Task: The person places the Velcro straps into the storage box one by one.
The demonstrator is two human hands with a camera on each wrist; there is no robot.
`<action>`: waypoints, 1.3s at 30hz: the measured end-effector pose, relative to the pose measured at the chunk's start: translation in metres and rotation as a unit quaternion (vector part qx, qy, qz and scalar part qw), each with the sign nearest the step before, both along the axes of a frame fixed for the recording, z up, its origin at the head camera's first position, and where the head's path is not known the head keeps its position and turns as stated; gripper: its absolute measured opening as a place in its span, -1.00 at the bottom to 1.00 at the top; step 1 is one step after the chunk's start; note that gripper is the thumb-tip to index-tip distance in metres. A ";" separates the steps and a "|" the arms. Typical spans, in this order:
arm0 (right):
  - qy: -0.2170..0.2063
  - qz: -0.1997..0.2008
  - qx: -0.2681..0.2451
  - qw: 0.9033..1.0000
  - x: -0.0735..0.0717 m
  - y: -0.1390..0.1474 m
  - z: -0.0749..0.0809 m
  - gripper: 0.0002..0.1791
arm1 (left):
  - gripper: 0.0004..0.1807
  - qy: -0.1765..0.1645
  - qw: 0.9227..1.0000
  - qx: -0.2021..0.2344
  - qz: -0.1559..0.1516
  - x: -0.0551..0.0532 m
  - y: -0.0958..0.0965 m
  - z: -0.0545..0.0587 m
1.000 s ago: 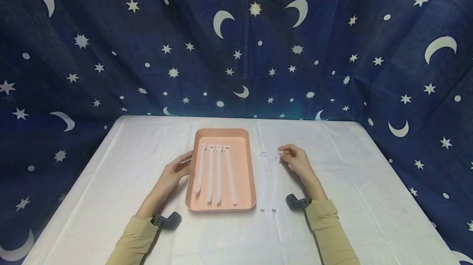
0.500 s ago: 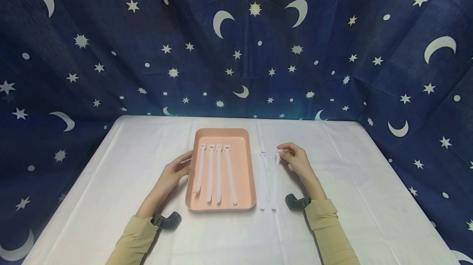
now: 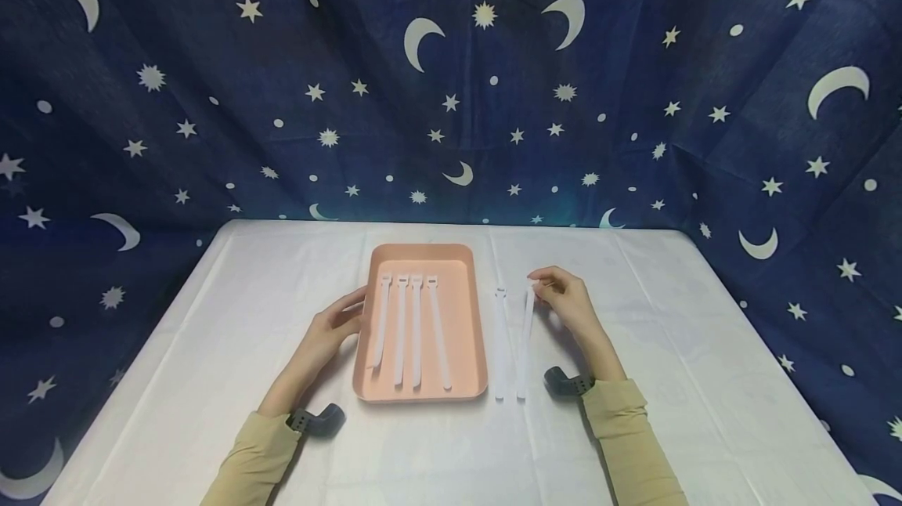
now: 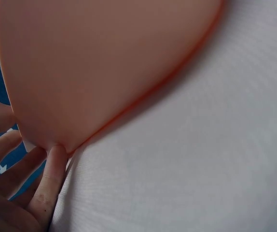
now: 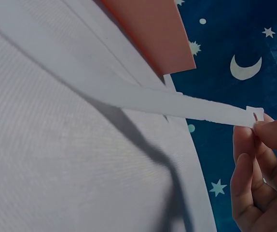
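My right hand (image 3: 572, 304) pinches the slotted head of a white hook-and-loop cable tie (image 3: 525, 337) between thumb and fingers. In the right wrist view that cable tie (image 5: 196, 107) rises from the cloth in a curve up to the fingertips, its shadow below. Just left of it another white cable tie (image 3: 499, 345) lies flat on the table. My left hand (image 3: 331, 334) rests against the left side of a pink tray (image 3: 463, 341). In the left wrist view its fingertips (image 4: 56, 152) touch the tray's outer wall (image 4: 104, 58).
Inside the tray several white cable ties (image 3: 400, 337) lie side by side, slotted heads toward the far end. A white cloth (image 3: 705, 381) covers the table. Behind its far edge hangs a dark blue curtain (image 3: 366, 44) with moons and stars.
My right hand has lifted the slotted head of its cable tie slightly, the lower end staying near the table. My left hand and the tray stay where they were.
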State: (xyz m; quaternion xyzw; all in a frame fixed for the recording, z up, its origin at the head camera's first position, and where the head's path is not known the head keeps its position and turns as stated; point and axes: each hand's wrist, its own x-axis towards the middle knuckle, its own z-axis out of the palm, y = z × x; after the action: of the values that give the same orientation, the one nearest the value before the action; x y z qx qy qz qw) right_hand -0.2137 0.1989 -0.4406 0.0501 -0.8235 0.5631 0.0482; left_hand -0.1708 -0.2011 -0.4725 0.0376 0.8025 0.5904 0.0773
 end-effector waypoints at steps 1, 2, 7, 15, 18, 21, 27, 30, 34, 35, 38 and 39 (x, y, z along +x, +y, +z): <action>-0.003 -0.001 0.002 1.000 0.000 -0.001 0.001 -0.81 | -0.37 -0.001 1.000 0.000 0.000 0.000 0.000 0.000; -0.011 -0.004 0.009 1.000 0.001 -0.001 0.003 -0.79 | -0.37 -0.001 1.000 0.001 -0.001 0.000 0.000 0.000; -0.025 0.001 0.008 1.000 0.000 -0.002 0.007 -0.76 | -0.37 -0.001 1.000 0.004 0.001 0.001 0.000 0.000; -0.020 -0.004 0.015 1.000 0.002 -0.004 0.010 -0.80 | -0.36 0.001 1.000 0.003 -0.001 0.002 0.001 0.001; -0.015 -0.003 0.017 1.000 0.002 -0.004 0.011 -0.81 | -0.36 0.000 1.000 0.003 -0.001 0.002 0.001 0.001; -0.008 -0.007 0.018 1.000 0.003 -0.003 0.012 -0.81 | -0.36 0.000 1.000 0.001 -0.002 0.001 0.001 0.000; 0.002 -0.012 0.012 1.000 0.004 -0.004 0.018 -0.82 | -0.36 0.005 1.000 -0.005 0.000 -0.001 -0.001 -0.003; 0.014 -0.007 0.007 1.000 0.005 -0.004 0.022 -0.81 | -0.37 0.010 1.000 -0.004 0.000 -0.002 -0.001 -0.003; 0.028 -0.001 -0.016 0.999 0.009 -0.006 0.032 -0.81 | -0.36 0.014 1.000 -0.003 -0.001 -0.001 -0.001 -0.003; 0.031 0.002 -0.017 0.999 0.012 -0.008 0.036 -0.81 | -0.36 0.014 1.000 -0.003 -0.002 -0.001 -0.001 -0.003; 0.035 0.011 -0.019 0.999 0.016 -0.010 0.043 -0.81 | -0.36 0.012 1.000 -0.001 -0.002 0.000 -0.001 -0.002; 0.035 0.011 -0.015 0.999 0.016 -0.011 0.043 -0.81 | -0.36 0.013 1.000 -0.003 -0.002 0.000 -0.001 -0.002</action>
State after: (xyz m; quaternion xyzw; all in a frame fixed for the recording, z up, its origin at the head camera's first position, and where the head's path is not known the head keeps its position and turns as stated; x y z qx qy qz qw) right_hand -0.1978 0.1881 -0.3975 0.0779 -0.8120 0.5740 0.0721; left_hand -0.1712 -0.2017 -0.4747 0.0468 0.8049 0.5876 0.0685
